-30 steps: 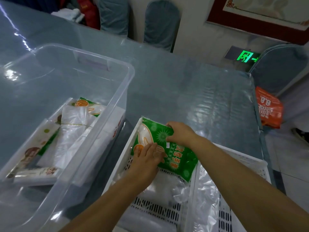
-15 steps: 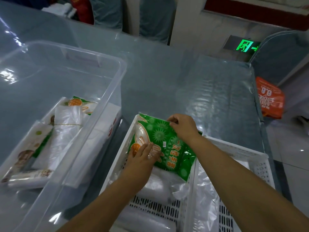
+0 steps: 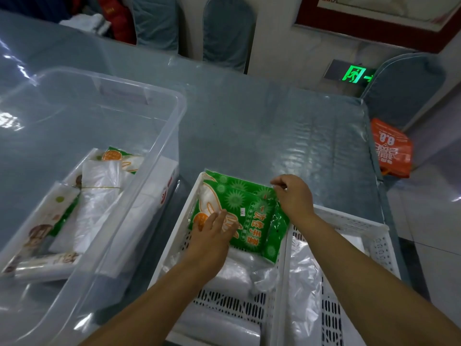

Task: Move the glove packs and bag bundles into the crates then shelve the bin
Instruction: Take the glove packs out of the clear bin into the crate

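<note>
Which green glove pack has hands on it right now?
The green glove pack in the left white crate, with the left hand and right hand on it. The other green pack lies untouched in the clear bin.

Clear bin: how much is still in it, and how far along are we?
Partly done. Clear bag bundles already lie in the white crates. Both hands, left hand and right hand, are settling a green glove pack. The clear bin holds more packs and isn't shelved.

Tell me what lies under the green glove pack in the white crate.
Under the green glove pack, clear bag bundles show in the white crate. Anything directly beneath it is covered.
</note>
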Available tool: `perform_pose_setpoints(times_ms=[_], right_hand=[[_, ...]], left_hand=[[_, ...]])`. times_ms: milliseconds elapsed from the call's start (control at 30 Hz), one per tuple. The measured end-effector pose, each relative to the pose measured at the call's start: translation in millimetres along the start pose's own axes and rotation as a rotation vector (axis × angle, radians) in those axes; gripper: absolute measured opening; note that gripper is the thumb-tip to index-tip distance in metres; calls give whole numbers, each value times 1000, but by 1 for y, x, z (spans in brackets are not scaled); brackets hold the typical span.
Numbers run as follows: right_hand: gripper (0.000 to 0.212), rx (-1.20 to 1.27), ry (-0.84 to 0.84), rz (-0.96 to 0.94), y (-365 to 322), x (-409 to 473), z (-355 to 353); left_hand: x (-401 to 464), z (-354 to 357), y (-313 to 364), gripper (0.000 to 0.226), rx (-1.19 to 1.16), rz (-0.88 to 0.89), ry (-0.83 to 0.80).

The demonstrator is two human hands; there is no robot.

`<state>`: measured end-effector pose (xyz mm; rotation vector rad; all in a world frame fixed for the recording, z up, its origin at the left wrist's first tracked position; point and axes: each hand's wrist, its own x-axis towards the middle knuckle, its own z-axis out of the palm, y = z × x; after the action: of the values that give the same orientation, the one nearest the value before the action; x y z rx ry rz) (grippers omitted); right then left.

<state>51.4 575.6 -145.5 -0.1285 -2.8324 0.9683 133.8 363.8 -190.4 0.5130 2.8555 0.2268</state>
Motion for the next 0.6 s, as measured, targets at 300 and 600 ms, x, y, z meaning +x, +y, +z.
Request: perform_pose_setpoints(times_ms=[300,600], right_hand=[[15,124,117,-72,-70,-17,-26],[18,356,149,-375,-232,-19,-35]], left_hand=[[-36,-126,20,21,49,46,274],[-109,-254,-108,26,43,-3,583]])
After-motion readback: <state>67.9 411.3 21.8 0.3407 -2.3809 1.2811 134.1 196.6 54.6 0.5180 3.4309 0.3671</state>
